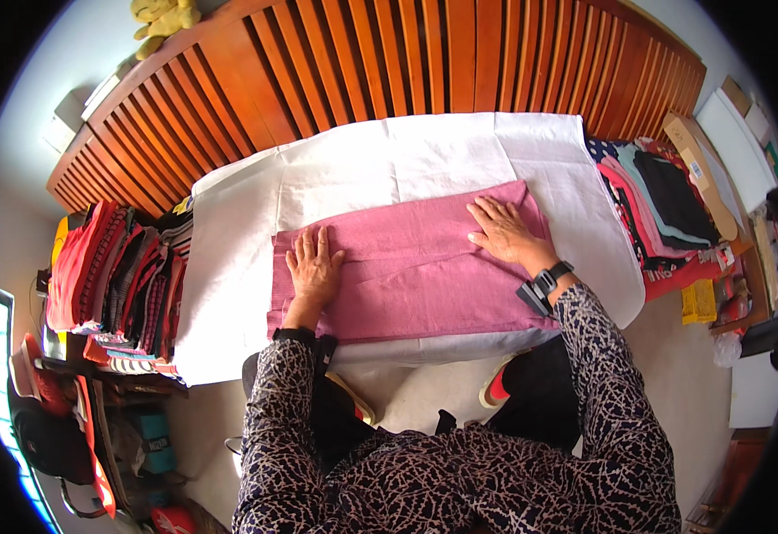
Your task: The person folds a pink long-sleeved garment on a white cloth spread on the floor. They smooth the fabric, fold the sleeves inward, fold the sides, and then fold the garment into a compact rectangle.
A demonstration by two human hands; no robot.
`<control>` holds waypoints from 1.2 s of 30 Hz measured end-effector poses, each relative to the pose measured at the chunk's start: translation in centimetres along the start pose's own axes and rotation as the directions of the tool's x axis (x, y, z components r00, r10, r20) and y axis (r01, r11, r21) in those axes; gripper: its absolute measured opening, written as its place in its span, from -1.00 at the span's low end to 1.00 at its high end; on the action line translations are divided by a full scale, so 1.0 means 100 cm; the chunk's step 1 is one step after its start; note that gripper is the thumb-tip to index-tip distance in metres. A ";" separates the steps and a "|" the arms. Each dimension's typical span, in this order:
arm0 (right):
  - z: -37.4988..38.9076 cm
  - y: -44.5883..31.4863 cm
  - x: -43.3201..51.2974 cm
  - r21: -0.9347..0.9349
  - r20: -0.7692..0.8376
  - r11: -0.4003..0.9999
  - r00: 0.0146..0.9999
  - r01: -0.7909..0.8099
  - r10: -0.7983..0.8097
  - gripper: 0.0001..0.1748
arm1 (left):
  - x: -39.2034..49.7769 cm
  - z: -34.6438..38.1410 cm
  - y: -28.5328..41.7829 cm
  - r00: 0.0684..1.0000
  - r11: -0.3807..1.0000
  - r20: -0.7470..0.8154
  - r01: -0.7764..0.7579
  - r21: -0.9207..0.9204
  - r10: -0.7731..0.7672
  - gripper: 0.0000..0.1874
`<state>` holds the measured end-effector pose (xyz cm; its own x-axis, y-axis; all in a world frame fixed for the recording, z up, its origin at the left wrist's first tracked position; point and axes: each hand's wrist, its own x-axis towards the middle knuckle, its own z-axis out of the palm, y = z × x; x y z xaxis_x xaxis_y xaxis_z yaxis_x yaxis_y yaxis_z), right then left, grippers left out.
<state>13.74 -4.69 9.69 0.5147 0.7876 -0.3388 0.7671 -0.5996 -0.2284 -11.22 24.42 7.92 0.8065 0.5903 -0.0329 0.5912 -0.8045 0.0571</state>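
Observation:
A pink knit garment lies folded into a long flat shape, with a ribbed band at its left end. Under it spreads a white cloth with visible fold creases. My left hand rests flat on the garment near the ribbed end, fingers pointing away from me. Towards the far right corner, my right hand presses on the fabric with its fingers spread. Neither hand grips anything. A crease runs across the middle of the garment between the two hands.
Piles of folded clothes stand left of the cloth. Another clothes stack sits at the right, beside a cardboard box. A slatted wooden headboard rises behind. A yellow plush toy sits on top of it.

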 end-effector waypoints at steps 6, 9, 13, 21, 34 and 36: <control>0.011 -0.045 -0.017 0.110 -0.224 0.956 0.944 0.271 -0.242 -0.10 | -0.035 -0.002 0.045 0.965 0.966 -0.076 -0.254 -0.038 0.251 -0.22; 0.030 -0.052 -0.021 -0.054 -0.118 0.981 0.974 0.189 -0.194 -0.06 | -0.042 -0.006 0.048 0.954 0.953 -0.005 -0.299 -0.049 0.300 -0.18; 0.041 -0.041 -0.021 -0.053 -0.216 0.969 0.945 0.240 -0.246 -0.08 | -0.041 -0.007 0.038 0.955 0.954 -0.018 -0.295 -0.053 0.294 -0.16; 0.040 -0.039 -0.021 -0.062 -0.226 0.966 0.939 0.251 -0.259 -0.09 | -0.037 -0.002 0.012 0.981 0.981 -0.003 -0.192 -0.031 0.192 -0.15; 0.044 -0.037 -0.021 -0.048 -0.217 0.969 0.944 0.242 -0.247 -0.08 | -0.027 -0.002 -0.012 0.998 0.999 0.062 -0.017 0.042 0.014 -0.09; 0.044 -0.037 -0.020 -0.049 -0.219 0.971 0.946 0.236 -0.241 -0.06 | -0.024 -0.007 -0.013 0.996 0.999 0.085 -0.017 0.027 0.014 -0.09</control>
<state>8.19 -4.67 7.20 0.3858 0.9202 -0.0658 0.8846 -0.3892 -0.2568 -13.89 24.10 8.62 0.8125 0.5712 -0.1167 0.5777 -0.8157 0.0302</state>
